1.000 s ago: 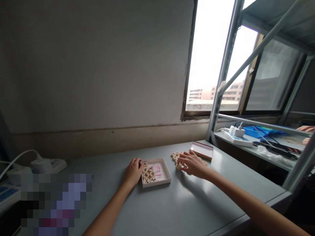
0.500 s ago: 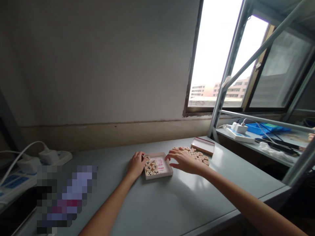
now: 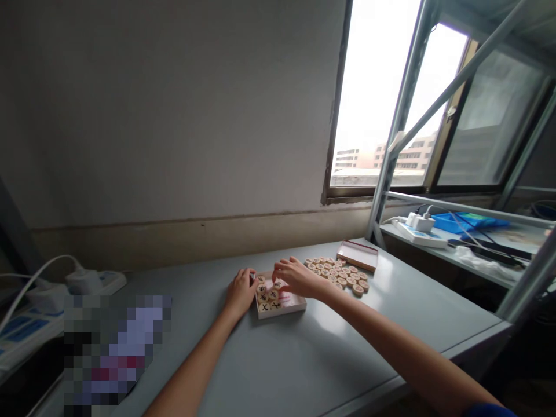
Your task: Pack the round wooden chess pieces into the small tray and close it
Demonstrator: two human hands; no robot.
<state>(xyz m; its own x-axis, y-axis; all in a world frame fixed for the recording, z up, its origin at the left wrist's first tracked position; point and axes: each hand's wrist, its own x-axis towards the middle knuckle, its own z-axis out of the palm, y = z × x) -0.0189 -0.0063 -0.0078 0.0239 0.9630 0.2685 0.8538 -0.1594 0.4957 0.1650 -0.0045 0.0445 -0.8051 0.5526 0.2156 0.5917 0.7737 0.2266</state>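
White box (image 3: 282,313) on grey desk (image 3: 247,365), black-marked xiangqi pieces (image 3: 264,307) inside along left. Left hand (image 3: 240,291) at box's left wall, fingers bent (cannot tell if gripping). Right hand (image 3: 299,278) over box, fingers curled down; cannot tell if pinching piece. Loose xiangqi pieces (image 3: 351,282) right of box, lid (image 3: 358,256) behind.

The person's left forearm (image 3: 197,356) slants up from the bottom edge to the left grip (image 3: 240,291), its fingers bent, below the frame's centre. The right forearm (image 3: 382,331) reaches in from lower right, its grip (image 3: 297,278) palm down, fingers curled.
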